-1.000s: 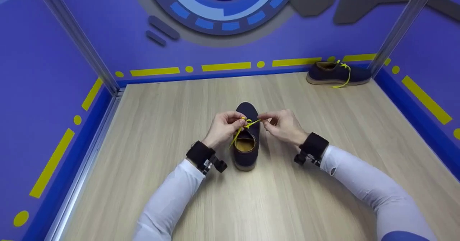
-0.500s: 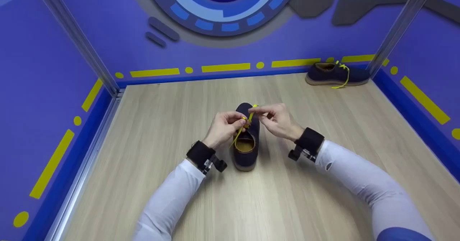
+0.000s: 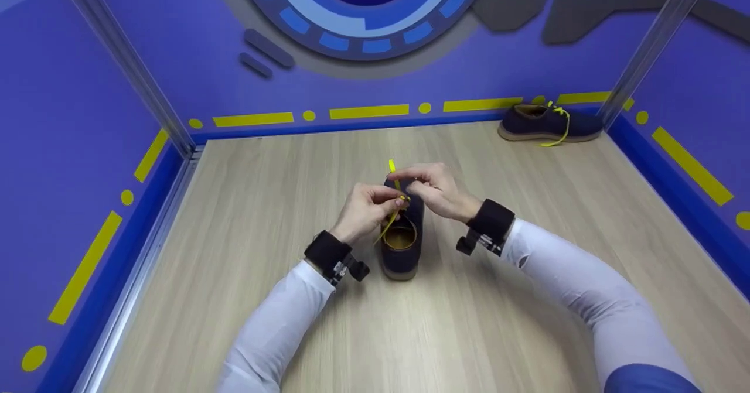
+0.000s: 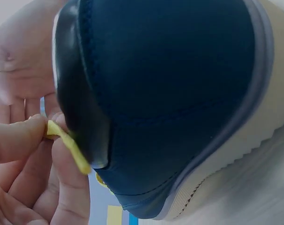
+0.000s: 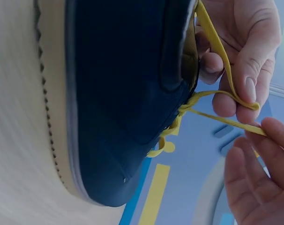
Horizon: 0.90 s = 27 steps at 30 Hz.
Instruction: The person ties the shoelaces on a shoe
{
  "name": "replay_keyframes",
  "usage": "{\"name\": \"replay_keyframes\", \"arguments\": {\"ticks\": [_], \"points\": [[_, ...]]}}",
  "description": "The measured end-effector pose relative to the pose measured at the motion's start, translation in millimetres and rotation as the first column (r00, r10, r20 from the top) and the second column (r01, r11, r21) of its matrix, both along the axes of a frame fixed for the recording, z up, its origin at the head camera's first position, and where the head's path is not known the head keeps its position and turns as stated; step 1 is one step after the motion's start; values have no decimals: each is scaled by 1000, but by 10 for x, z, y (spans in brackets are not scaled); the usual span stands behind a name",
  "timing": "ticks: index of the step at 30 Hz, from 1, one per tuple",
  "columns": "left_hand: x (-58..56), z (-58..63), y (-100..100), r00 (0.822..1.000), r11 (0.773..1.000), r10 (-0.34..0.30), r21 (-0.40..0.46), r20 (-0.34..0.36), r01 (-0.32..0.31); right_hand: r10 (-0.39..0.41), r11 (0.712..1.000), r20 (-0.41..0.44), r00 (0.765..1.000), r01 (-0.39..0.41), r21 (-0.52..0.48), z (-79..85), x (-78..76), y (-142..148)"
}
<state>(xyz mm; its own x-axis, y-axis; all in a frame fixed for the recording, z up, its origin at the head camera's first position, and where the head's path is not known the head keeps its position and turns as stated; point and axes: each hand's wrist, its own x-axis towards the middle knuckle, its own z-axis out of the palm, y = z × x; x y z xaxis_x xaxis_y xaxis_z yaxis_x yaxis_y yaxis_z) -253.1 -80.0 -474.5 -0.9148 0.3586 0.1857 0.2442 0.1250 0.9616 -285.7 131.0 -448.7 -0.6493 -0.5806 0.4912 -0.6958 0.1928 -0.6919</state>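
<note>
The shoe (image 3: 401,261) stands toe-away on the tabletop (image 3: 263,205). The left hand (image 3: 364,210) pinches the bent yellow lace (image 5: 217,42) (probably to keep its loop), while the right hand (image 3: 442,191) grips the other strand (image 5: 226,122).

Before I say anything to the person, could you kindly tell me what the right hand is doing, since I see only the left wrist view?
Observer: The right hand holds a strand of yellow lace.
Operator: Thank you. How does the lace lie in the left hand?
Observer: The right wrist view shows it bent back on itself where that hand pinches it.
Operator: And does anything stand beyond the shoe being worked on?
Observer: Yes, a second dark shoe stands in the far right corner.
</note>
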Motion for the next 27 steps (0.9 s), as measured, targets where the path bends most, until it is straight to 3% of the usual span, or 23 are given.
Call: {"name": "replay_keyframes", "arguments": {"ticks": [7, 14, 21, 24, 27], "points": [[12, 20, 1, 998, 999, -14, -50, -54, 11, 83, 996, 103, 991, -84, -2, 22, 0, -134], [34, 68, 0, 996, 995, -24, -100, -85, 16, 79, 978, 155, 985, -106, 177, 40, -19, -236], [43, 78, -2, 998, 993, -7, -116, -65, 0, 154, 941, 283, 947, -228, 251, 70, -30, -251], [26, 68, 1, 998, 994, 1, -105, -61, -8, 136, 945, 285, 949, -210, 251, 84, -53, -218], [3, 60, -1, 999, 997, 22, -77, -49, -26, 84, 964, 244, 966, -141, 226, 98, -82, -159]]}}
